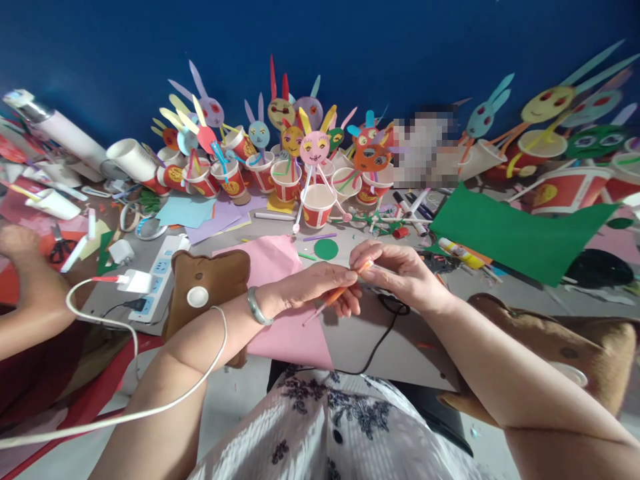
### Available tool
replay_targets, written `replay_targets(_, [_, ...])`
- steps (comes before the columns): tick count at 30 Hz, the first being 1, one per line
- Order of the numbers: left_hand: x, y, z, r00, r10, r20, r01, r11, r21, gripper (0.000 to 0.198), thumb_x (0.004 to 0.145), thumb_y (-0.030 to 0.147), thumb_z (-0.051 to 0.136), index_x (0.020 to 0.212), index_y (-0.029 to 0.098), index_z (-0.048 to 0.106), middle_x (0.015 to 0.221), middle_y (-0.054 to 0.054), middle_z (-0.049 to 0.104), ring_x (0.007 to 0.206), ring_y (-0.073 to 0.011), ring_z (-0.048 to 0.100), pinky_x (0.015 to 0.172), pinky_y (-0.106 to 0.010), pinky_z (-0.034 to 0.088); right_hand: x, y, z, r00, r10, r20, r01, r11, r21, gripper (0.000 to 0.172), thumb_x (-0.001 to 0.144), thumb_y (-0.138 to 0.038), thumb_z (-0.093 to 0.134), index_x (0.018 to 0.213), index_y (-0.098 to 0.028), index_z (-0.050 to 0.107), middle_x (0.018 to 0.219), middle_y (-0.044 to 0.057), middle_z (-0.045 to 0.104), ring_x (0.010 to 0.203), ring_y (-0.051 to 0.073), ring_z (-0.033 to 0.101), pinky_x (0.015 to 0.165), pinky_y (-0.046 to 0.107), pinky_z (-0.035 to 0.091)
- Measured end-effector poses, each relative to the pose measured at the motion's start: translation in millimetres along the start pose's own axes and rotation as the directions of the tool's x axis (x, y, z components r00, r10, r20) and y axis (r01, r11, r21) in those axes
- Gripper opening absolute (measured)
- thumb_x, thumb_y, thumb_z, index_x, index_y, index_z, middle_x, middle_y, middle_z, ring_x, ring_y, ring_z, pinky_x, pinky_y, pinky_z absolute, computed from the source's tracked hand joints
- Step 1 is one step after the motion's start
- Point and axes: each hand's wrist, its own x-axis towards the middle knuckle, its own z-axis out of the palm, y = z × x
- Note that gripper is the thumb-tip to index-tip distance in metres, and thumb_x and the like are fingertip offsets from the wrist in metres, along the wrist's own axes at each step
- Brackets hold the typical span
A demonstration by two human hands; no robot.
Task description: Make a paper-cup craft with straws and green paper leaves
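Left hand (315, 288) and right hand (403, 275) pinch one thin orange strip (334, 295).
It slants from the right fingertips down under the left hand, above pink paper (293, 337); possibly rolled paper. Even, close fingertip pressure should keep it straight.

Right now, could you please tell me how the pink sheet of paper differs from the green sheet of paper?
The pink paper sheet lies flat directly before the person; the green paper sheet lies off to the right, seemingly propped on clutter. The left hand, pinching a thin orange stick with the right hand, hides part of the pink sheet; no hand covers the green one. Both are plain, single-coloured sheets.
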Motion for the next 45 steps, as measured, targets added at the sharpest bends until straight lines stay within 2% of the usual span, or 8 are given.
replay_targets(4, [2,-3,-0.8,0.919,0.298,-0.257,-0.218,0.929,0.299,0.043,0.078,0.050,0.080,0.093,0.016,0.059,0.086,-0.005,0.069,0.076,-0.0127,0.067,0.068,-0.023,0.052,2,3,4,0.989,0.057,-0.138,-0.077,0.987,-0.142,0.024,0.083,-0.044,0.078,0.083,-0.021,0.072,0.087,0.004,0.068,0.078,0.018,0.065,0.073,0.031,0.054])
replay_targets(6, [1,-6,2.6,0.874,0.400,-0.276,-0.241,0.850,0.469,0.033,0.085,0.042,0.075,0.096,0.017,0.057,0.089,-0.005,0.069,0.082,-0.0142,0.067,0.071,-0.024,0.052,2,3,7,0.983,0.060,-0.173,-0.095,0.975,-0.203,0.029,0.083,-0.049,0.077,0.082,-0.020,0.071,0.086,0.005,0.069,0.079,0.019,0.066,0.074,0.031,0.054])
replay_targets(10, [-4,-11,10.0,0.852,0.453,-0.263,-0.192,0.737,0.648,0.020,0.099,0.036,0.053,0.091,0.018,0.051,0.079,-0.004,0.066,0.071,-0.0134,0.064,0.064,-0.025,0.048,1,5,13,0.977,0.048,-0.206,-0.103,0.959,-0.263,0.039,0.080,-0.056,0.077,0.093,-0.020,0.069,0.092,0.007,0.072,0.086,0.023,0.069,0.083,0.037,0.057])
replay_targets(15, [1,-14,10.2,0.853,0.400,-0.334,-0.264,0.884,0.386,0.028,0.098,0.047,0.052,0.091,0.020,0.046,0.072,-0.001,0.064,0.062,-0.0139,0.065,0.059,-0.026,0.053,-1,12,16,0.959,-0.072,-0.272,-0.015,0.952,-0.305,0.056,0.073,-0.051,0.085,0.112,-0.021,0.060,0.110,0.010,0.070,0.102,0.026,0.069,0.093,0.038,0.056])
replay_targets(22, [10,-11,7.2,0.881,0.202,-0.427,-0.224,0.975,-0.003,0.030,0.087,0.040,0.066,0.097,0.020,0.047,0.066,0.003,0.063,0.052,-0.0131,0.064,0.052,-0.024,0.051,1,20,15,0.936,-0.266,-0.231,0.103,0.833,-0.543,0.019,0.087,-0.036,0.072,0.092,-0.024,0.058,0.098,0.008,0.070,0.092,0.023,0.068,0.084,0.038,0.055])
replay_targets(29, [6,-2,13.4,0.869,0.105,-0.484,-0.140,0.990,-0.036,0.020,0.090,0.034,0.057,0.096,0.020,0.045,0.066,0.005,0.058,0.047,-0.0104,0.060,0.045,-0.020,0.047,0,20,12,0.919,-0.383,-0.094,0.221,0.699,-0.680,0.011,0.084,-0.015,0.063,0.090,-0.023,0.059,0.102,0.010,0.070,0.095,0.025,0.068,0.084,0.040,0.055])
replay_targets(35, [5,-7,13.5,0.831,0.241,-0.501,-0.237,0.969,0.073,0.039,0.089,0.057,0.062,0.093,0.021,0.047,0.066,0.006,0.055,0.046,-0.0095,0.055,0.040,-0.021,0.044,-2,23,12,0.910,-0.414,-0.027,0.276,0.652,-0.706,0.020,0.081,-0.009,0.058,0.094,-0.023,0.060,0.105,0.010,0.070,0.095,0.024,0.069,0.081,0.039,0.056])
replay_targets(45, [3,-1,13.7,0.806,0.299,-0.511,-0.258,0.954,0.150,0.037,0.089,0.055,0.064,0.081,0.020,0.053,0.058,0.002,0.059,0.050,-0.0119,0.057,0.051,-0.025,0.047,-2,22,14,0.905,-0.421,-0.056,0.263,0.660,-0.703,0.019,0.080,-0.010,0.059,0.092,-0.024,0.063,0.101,0.009,0.072,0.091,0.024,0.070,0.079,0.039,0.057])
